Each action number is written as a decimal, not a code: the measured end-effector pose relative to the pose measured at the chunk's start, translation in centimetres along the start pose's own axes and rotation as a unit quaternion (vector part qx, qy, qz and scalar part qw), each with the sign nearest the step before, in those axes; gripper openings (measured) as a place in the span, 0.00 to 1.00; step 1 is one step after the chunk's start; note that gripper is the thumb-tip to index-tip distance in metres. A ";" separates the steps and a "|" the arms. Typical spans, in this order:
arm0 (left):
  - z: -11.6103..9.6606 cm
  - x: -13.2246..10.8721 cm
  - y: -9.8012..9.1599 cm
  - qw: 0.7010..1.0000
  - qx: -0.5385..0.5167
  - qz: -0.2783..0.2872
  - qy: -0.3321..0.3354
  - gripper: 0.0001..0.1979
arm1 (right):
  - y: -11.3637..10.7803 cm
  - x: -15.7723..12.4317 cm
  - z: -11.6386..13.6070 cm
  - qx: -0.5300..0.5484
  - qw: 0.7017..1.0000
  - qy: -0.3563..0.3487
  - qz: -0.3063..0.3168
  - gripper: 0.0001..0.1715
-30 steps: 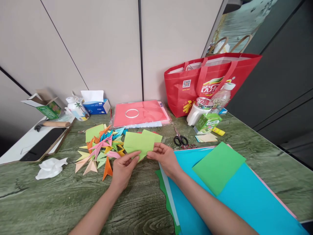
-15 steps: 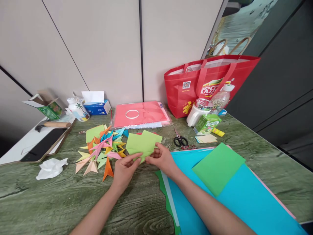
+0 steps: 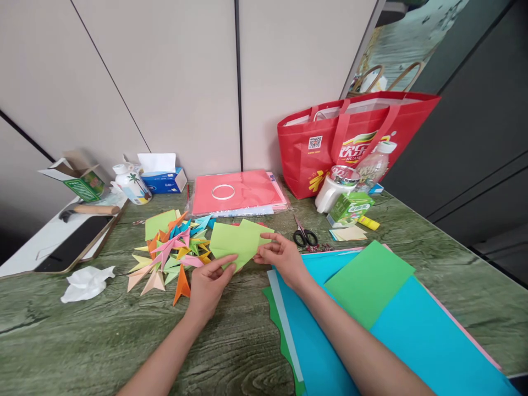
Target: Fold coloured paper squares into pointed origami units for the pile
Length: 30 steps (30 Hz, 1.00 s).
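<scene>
Head view, light green paper in two hands: the light green paper (image 3: 231, 242) is held just above the near middle of a wood-grained table (image 3: 124, 341). The left hand (image 3: 209, 280) pinches its near edge, thumb against fingers; the right hand (image 3: 284, 258) grasps its right edge between thumb and fingertips.

To the left, just beside the paper, lies a pile of folded paper pieces (image 3: 167, 250) in several colours; farther left are a crumpled tissue (image 3: 87, 284) and a black phone (image 3: 74, 245).

To the right, a green sheet (image 3: 371, 280) rests on large blue paper (image 3: 322, 330), which extends beneath the right forearm. Beyond its far edge are open scissors (image 3: 304, 237), their handles toward the near side.

Along the far side, from left to right: a tissue box (image 3: 163, 181), a pink packet (image 3: 256, 192) bearing a white ring (image 3: 223, 198), and a red bag (image 3: 297, 165) behind a white mug (image 3: 330, 192). A green box (image 3: 350, 210) stands just right of the mug.
</scene>
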State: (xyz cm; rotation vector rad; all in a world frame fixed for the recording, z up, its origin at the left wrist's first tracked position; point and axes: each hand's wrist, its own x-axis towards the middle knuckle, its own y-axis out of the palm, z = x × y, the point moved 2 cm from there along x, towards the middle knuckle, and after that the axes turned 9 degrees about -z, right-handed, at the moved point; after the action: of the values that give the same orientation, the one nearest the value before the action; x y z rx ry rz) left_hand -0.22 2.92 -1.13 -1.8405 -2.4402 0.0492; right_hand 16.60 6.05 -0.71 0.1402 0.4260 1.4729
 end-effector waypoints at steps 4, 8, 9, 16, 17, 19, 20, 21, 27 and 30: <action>-0.2 -0.1 0.1 1.000 0.016 0.000 0.002 0.12 | 0.7 -0.6 -0.5 0.016 0.997 0.047 0.058 0.33; -0.6 -0.4 0.4 0.999 0.036 0.011 0.007 0.12 | 1.4 -1.4 -1.1 -0.018 0.997 0.053 0.056 0.28; -0.7 -0.4 0.5 0.999 0.036 0.014 0.007 0.13 | 1.5 -1.5 -1.3 -0.023 0.997 0.049 0.052 0.27; -0.6 -0.5 0.6 1.000 0.015 0.019 0.007 0.15 | 1.9 -1.8 -2.0 -0.031 0.996 0.065 0.044 0.24; -0.6 -0.4 0.6 1.000 0.009 0.018 0.008 0.15 | 1.9 -1.8 -2.1 -0.030 0.996 0.068 0.048 0.24; -0.5 -0.5 0.6 1.000 -0.005 0.019 0.003 0.15 | 1.9 -1.9 -2.1 -0.028 0.996 0.069 0.051 0.25; -0.5 -0.5 0.6 1.000 -0.011 0.020 -0.002 0.15 | 1.9 -2.0 -2.1 -0.029 0.996 0.069 0.049 0.24; -0.4 -0.5 0.6 1.000 -0.013 0.020 -0.008 0.16 | 2.0 -2.0 -2.1 -0.030 0.996 0.070 0.047 0.24; -0.5 -0.5 0.7 0.999 -0.008 0.023 -0.021 0.17 | 2.0 -2.0 -1.5 -0.029 0.996 0.072 0.052 0.21; -0.7 -0.5 0.8 0.997 -0.042 0.039 -0.053 0.18 | 1.7 -1.8 -1.3 -0.023 0.996 0.069 0.058 0.22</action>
State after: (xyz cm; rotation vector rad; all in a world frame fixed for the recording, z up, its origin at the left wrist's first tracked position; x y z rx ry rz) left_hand 0.73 2.68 -0.56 -2.0171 -2.4745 0.0513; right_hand 14.47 4.27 -0.96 0.0273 0.5019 1.6122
